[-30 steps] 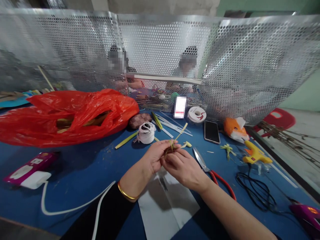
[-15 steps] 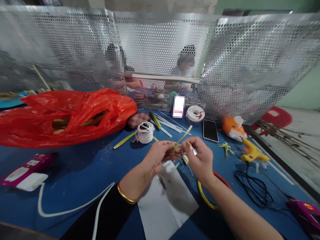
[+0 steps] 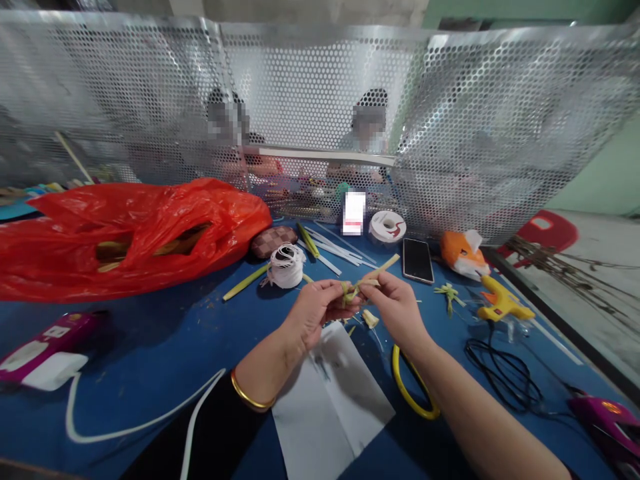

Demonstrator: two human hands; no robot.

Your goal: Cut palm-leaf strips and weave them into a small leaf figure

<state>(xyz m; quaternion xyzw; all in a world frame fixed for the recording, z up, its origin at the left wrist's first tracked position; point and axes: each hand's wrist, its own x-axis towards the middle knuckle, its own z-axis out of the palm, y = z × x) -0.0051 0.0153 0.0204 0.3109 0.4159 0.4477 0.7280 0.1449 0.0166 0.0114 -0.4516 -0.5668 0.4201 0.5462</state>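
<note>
Between my hands is a small piece of folded green-yellow leaf strip [image 3: 349, 294], with one strip end sticking up to the right. My left hand [image 3: 320, 307] pinches the folded part. The fingers of my right hand [image 3: 395, 303] are closed on the strip just beside it. Below my hands lies a white paper sheet [image 3: 320, 413] on the blue table [image 3: 165, 347]. A pale yellow bit [image 3: 370, 319] rests under my right hand. A ball of white cord [image 3: 286, 265] stands behind my left hand. Another knotted leaf piece [image 3: 449, 295] lies to the right.
At left are a red plastic bag [image 3: 225, 220] and a purple device [image 3: 50, 347]. A black phone [image 3: 418, 260], yellow glue gun [image 3: 505, 300], its black cable and an orange tissue pack [image 3: 463, 253] are at right. Behind a perforated metal screen [image 3: 300, 87] sit two people.
My right hand has turned slightly, and the strip end now leans further right. The view has shifted a little. Less of the red part of the ring under my right arm shows.
</note>
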